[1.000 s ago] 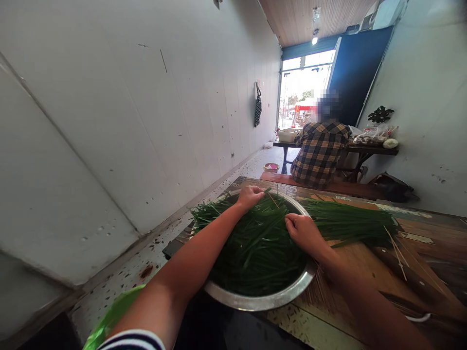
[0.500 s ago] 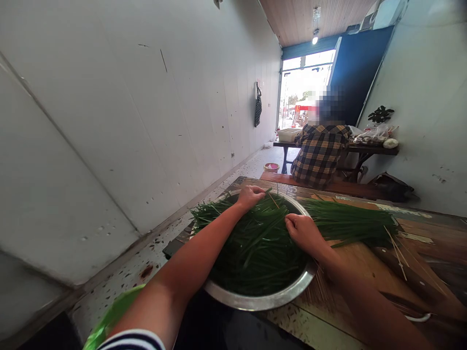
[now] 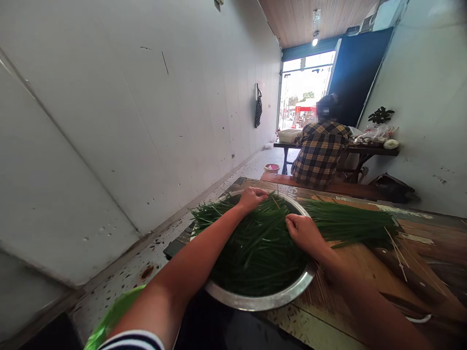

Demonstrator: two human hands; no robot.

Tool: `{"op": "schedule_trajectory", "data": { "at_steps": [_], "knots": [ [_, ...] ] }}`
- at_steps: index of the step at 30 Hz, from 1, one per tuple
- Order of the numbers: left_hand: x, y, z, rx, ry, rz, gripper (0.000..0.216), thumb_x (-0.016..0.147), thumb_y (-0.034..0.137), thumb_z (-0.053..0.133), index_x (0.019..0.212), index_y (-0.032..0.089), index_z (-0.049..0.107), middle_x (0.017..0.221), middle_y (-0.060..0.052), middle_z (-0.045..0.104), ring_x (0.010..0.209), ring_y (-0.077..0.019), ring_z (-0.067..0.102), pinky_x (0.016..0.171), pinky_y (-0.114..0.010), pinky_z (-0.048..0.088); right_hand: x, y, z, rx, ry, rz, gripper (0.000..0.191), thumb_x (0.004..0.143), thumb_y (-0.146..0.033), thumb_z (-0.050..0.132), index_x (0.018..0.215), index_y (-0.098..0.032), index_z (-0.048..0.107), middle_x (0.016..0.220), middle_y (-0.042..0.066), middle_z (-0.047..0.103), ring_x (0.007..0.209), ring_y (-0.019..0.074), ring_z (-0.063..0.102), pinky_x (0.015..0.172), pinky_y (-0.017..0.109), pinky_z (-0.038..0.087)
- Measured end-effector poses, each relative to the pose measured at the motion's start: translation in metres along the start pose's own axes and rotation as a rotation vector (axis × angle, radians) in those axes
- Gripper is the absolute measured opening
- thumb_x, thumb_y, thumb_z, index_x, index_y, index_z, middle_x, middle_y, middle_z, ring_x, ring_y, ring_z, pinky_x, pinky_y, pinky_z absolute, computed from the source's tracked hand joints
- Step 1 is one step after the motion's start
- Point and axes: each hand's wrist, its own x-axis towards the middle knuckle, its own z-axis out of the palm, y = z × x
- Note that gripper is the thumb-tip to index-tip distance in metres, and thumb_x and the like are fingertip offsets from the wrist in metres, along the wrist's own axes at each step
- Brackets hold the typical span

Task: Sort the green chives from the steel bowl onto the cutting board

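A wide metal basin (image 3: 260, 302) in front of me is heaped with long green garlic chives (image 3: 260, 248). Over its far side, my left hand (image 3: 252, 198) is closed in a pinch at the end of a chive blade. My right hand (image 3: 301, 231), at the basin's right rim, has thumb and forefinger pressed together on a thin bamboo skewer (image 3: 275, 201). The skewer slants up and left towards my left fingertips, and its lower end is hidden by the right hand. Both hands are close together, a small gap between them.
More chives (image 3: 350, 221) lie on a wooden board (image 3: 353, 262) to the right, beside a knife (image 3: 404, 274) with loose skewers across it. A bundle of skewers (image 3: 319, 289) rests by the basin. Beyond, a person in a plaid shirt (image 3: 321, 150) sits at another table.
My left fingertips have moved slightly right and down, nearer the skewer, and the blade tip that stuck out past them shows less. The right hand is almost still.
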Motion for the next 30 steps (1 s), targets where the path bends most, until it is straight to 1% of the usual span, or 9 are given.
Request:
{"op": "schedule_trajectory", "data": {
  "at_steps": [4,5,6,11,14,16,20,25,30],
  "knots": [
    [-0.009,0.019,-0.001,-0.044,-0.31,0.137,0.016,0.066,0.023,0.068,0.078,0.016,0.075,0.082,-0.003,0.072,0.078,-0.0142,0.063,0.073,-0.021,0.048,0.001,0.0,0.0,-0.002,0.017,0.03,0.029,0.084,-0.023,0.036,0.06,-0.019,0.051,0.059,0.002,0.057,0.056,0.0116,0.044,0.057,0.026,0.024],
    [-0.011,0.022,-0.002,-0.058,-0.346,0.14,0.015,0.066,0.024,0.068,0.077,0.016,0.074,0.082,-0.003,0.072,0.078,-0.0137,0.063,0.073,-0.021,0.048,0.001,0.0,0.0,-0.005,0.021,0.036,0.028,0.084,-0.022,0.036,0.061,-0.019,0.051,0.06,0.003,0.057,0.056,0.0116,0.044,0.057,0.026,0.024],
    [-0.011,0.023,-0.004,-0.083,-0.345,0.129,0.016,0.066,0.024,0.069,0.078,0.016,0.074,0.082,-0.002,0.072,0.078,-0.0134,0.063,0.072,-0.021,0.048,0.001,0.001,0.0,-0.005,0.022,0.039,0.028,0.084,-0.022,0.036,0.061,-0.019,0.051,0.06,0.002,0.057,0.056,0.0116,0.043,0.057,0.026,0.024],
    [-0.004,0.012,-0.009,-0.238,-0.12,-0.07,0.019,0.066,0.027,0.069,0.078,0.012,0.072,0.071,-0.003,0.07,0.064,-0.0108,0.06,0.061,-0.021,0.047,0.001,0.003,0.0,0.01,0.016,0.035,0.028,0.085,-0.023,0.036,0.061,-0.019,0.049,0.059,0.002,0.056,0.056,0.0112,0.043,0.056,0.025,0.024],
    [-0.001,0.005,-0.007,-0.304,-0.056,-0.205,0.017,0.068,0.023,0.067,0.078,0.01,0.069,0.062,-0.003,0.066,0.053,-0.0082,0.056,0.053,-0.02,0.045,0.001,0.004,0.0,0.021,0.021,0.022,0.027,0.084,-0.023,0.036,0.062,-0.018,0.051,0.061,0.002,0.057,0.056,0.0113,0.044,0.056,0.025,0.024],
    [0.001,0.002,-0.005,-0.32,-0.011,-0.254,0.016,0.07,0.022,0.066,0.078,0.009,0.068,0.058,-0.002,0.064,0.049,-0.0075,0.053,0.049,-0.019,0.042,0.001,0.004,0.0,0.024,0.02,0.017,0.027,0.084,-0.023,0.037,0.063,-0.018,0.052,0.061,0.002,0.058,0.056,0.0114,0.045,0.056,0.025,0.024],
    [0.003,-0.002,0.0,-0.31,0.055,-0.256,0.016,0.071,0.021,0.065,0.079,0.008,0.068,0.059,-0.003,0.065,0.047,-0.0069,0.052,0.046,-0.018,0.04,-0.001,0.002,-0.002,0.037,0.01,-0.002,0.026,0.084,-0.024,0.037,0.064,-0.018,0.053,0.061,0.003,0.059,0.056,0.0115,0.045,0.057,0.025,0.025],
    [0.008,-0.01,0.004,-0.294,0.093,-0.173,0.017,0.072,0.021,0.063,0.082,0.008,0.07,0.061,-0.004,0.066,0.049,-0.0065,0.053,0.05,-0.018,0.042,-0.001,0.001,-0.002,0.031,0.006,-0.016,0.027,0.083,-0.023,0.037,0.059,-0.019,0.049,0.057,0.002,0.055,0.054,0.0111,0.041,0.056,0.025,0.024],
    [0.01,-0.013,0.004,-0.291,0.113,-0.17,0.021,0.072,0.021,0.063,0.086,0.008,0.071,0.061,-0.004,0.066,0.048,-0.0061,0.051,0.051,-0.018,0.043,-0.001,0.002,-0.001,0.041,0.011,-0.022,0.027,0.084,-0.024,0.037,0.06,-0.019,0.049,0.057,0.001,0.054,0.054,0.0111,0.04,0.056,0.025,0.024]
  ]
}}
